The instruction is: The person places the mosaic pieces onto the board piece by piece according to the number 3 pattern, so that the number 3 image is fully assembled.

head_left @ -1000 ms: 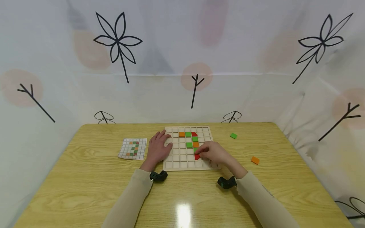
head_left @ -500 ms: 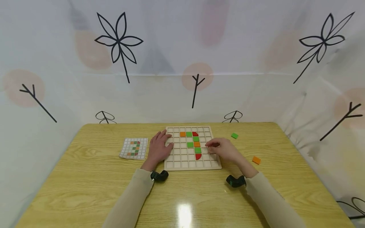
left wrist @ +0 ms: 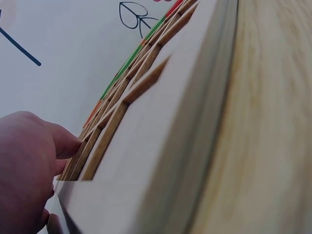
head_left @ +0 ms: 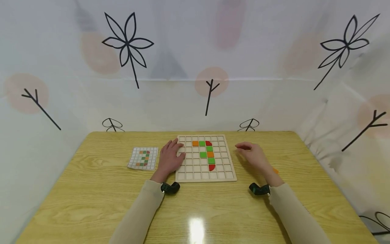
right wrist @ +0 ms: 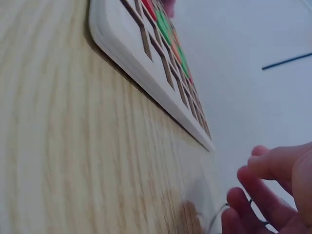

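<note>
A pale wooden grid board (head_left: 189,176) lies in the middle of the table. In its cells sit orange tiles (head_left: 195,143), green tiles (head_left: 211,161) and two rounded red tiles (head_left: 211,167). My left hand (head_left: 170,158) rests along the board's left edge, fingers spread, with the thumb (left wrist: 66,141) reaching over the frame in the left wrist view. Off the board's right side hovers my right hand (head_left: 254,156), fingers loosely bent with nothing between them, as the right wrist view shows. The loose green tile there is hidden by this hand.
A paper card (head_left: 131,164) printed with a coloured grid lies left of the board. A loose orange tile (head_left: 275,170) shows partly from behind the right wrist. The wooden table (head_left: 91,196) ends at a patterned cloth backdrop (head_left: 170,105).
My right hand has left the lower red tile and moved right, off the board, now covering the loose green tile and part of the orange one. My left hand stays in place.
</note>
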Available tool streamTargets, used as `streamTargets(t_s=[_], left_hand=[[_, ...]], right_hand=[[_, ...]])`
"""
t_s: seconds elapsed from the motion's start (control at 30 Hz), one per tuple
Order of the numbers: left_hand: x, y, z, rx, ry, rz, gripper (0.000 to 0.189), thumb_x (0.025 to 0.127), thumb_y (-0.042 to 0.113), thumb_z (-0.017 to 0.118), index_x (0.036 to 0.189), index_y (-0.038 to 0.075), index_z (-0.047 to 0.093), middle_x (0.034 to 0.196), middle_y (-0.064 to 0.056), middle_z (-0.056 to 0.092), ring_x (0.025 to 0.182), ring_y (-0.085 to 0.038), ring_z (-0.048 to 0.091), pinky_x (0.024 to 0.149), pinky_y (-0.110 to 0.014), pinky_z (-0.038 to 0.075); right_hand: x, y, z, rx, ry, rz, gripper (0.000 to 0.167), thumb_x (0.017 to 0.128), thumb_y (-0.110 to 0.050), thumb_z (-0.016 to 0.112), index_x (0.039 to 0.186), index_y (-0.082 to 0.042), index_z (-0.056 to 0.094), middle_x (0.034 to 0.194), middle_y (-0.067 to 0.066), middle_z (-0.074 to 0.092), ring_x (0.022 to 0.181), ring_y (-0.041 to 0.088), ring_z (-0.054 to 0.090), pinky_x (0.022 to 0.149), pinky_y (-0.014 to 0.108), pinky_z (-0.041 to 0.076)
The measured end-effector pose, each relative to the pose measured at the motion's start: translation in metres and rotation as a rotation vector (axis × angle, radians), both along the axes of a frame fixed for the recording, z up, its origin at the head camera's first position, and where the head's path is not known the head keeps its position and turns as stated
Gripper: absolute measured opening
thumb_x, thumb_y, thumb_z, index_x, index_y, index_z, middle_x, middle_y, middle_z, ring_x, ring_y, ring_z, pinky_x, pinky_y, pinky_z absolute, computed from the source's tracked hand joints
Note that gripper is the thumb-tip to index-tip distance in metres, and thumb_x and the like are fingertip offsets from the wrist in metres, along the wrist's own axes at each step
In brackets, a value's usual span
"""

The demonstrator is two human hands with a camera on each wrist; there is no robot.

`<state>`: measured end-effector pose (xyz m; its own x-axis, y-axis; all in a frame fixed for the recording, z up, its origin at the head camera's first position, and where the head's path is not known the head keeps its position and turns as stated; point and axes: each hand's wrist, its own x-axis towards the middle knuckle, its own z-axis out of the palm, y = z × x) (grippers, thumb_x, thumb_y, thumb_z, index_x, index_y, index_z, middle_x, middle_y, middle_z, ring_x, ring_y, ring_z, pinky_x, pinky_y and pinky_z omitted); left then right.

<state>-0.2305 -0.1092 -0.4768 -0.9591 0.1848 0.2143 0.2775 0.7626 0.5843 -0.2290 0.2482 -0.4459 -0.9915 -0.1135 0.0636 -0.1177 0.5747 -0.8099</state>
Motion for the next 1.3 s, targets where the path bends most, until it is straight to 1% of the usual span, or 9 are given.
streamTargets(t_s=[0.13,0.27,0.37,0.5,0.6,0.67,0.77,0.9,1.3], left_hand=[[0.0,-0.001,0.0,0.004,0.008,-0.001,0.041,0.1,0.029,0.057,0.136,0.01,0.06,0.159,-0.01,0.034,0.147,-0.036,0.023,0.116,-0.058,0.018],[0.0,-0.001,0.0,-0.001,0.009,0.0,0.041,0.1,0.029,0.058,0.137,0.01,0.06,0.159,-0.01,0.034,0.147,-0.036,0.023,0.116,-0.058,0.018],[0.001,-0.001,0.001,0.002,0.003,-0.002,0.042,0.1,0.029,0.058,0.137,0.009,0.059,0.159,-0.011,0.034,0.147,-0.036,0.023,0.116,-0.058,0.018],[0.001,0.0,0.002,0.001,-0.003,0.0,0.042,0.101,0.029,0.057,0.137,0.009,0.059,0.159,-0.01,0.033,0.147,-0.036,0.022,0.117,-0.057,0.018],[0.002,0.001,0.001,-0.006,-0.003,0.001,0.042,0.101,0.029,0.057,0.137,0.009,0.06,0.159,-0.01,0.033,0.147,-0.036,0.022,0.117,-0.057,0.018],[0.002,0.001,0.001,-0.005,-0.004,-0.004,0.042,0.101,0.029,0.057,0.137,0.009,0.06,0.159,-0.011,0.033,0.147,-0.036,0.022,0.116,-0.058,0.018],[0.002,0.0,0.001,-0.004,-0.005,0.001,0.042,0.101,0.029,0.057,0.138,0.01,0.059,0.159,-0.011,0.033,0.148,-0.036,0.022,0.116,-0.058,0.017],[0.003,-0.002,0.002,0.01,-0.004,0.006,0.042,0.1,0.029,0.058,0.137,0.009,0.059,0.159,-0.011,0.033,0.148,-0.036,0.022,0.117,-0.058,0.017],[-0.002,-0.002,-0.005,-0.007,-0.024,0.002,0.043,0.101,0.031,0.056,0.139,0.012,0.058,0.161,-0.008,0.031,0.149,-0.033,0.019,0.117,-0.057,0.016]], right_hand=[[-0.005,0.01,-0.002,-0.046,0.002,-0.112,0.031,0.101,-0.01,0.056,0.128,0.001,0.065,0.131,0.02,0.06,0.113,0.029,0.054,0.075,0.025,0.047],[-0.008,0.016,-0.002,-0.084,-0.02,-0.195,0.034,0.101,-0.008,0.055,0.132,0.003,0.061,0.133,0.024,0.056,0.108,0.029,0.05,0.06,0.021,0.04],[-0.008,0.019,-0.002,-0.081,-0.038,-0.234,0.036,0.1,-0.006,0.054,0.134,0.003,0.06,0.131,0.025,0.055,0.098,0.025,0.05,0.056,0.02,0.039],[-0.011,0.023,-0.002,-0.075,-0.079,-0.258,0.04,0.099,-0.006,0.053,0.138,-0.001,0.058,0.128,0.024,0.054,0.074,0.017,0.046,0.051,0.021,0.038],[-0.013,0.027,-0.005,-0.048,-0.091,-0.261,0.042,0.099,-0.006,0.054,0.14,-0.002,0.056,0.132,0.025,0.052,0.082,0.022,0.051,0.06,0.024,0.043],[-0.014,0.029,-0.007,-0.019,-0.093,-0.267,0.042,0.098,-0.004,0.056,0.14,-0.001,0.056,0.133,0.025,0.052,0.096,0.028,0.053,0.07,0.029,0.046],[-0.018,0.031,-0.008,0.002,-0.099,-0.262,0.042,0.097,-0.004,0.057,0.139,0.001,0.056,0.135,0.025,0.052,0.119,0.035,0.048,0.089,0.039,0.045],[-0.022,0.033,-0.009,0.022,-0.095,-0.247,0.043,0.097,-0.003,0.058,0.139,0.002,0.056,0.133,0.025,0.053,0.119,0.037,0.05,0.097,0.047,0.044],[-0.017,0.037,-0.005,0.081,-0.096,-0.237,0.047,0.096,-0.008,0.063,0.139,0.006,0.053,0.131,0.028,0.055,0.119,0.041,0.053,0.099,0.051,0.046]])
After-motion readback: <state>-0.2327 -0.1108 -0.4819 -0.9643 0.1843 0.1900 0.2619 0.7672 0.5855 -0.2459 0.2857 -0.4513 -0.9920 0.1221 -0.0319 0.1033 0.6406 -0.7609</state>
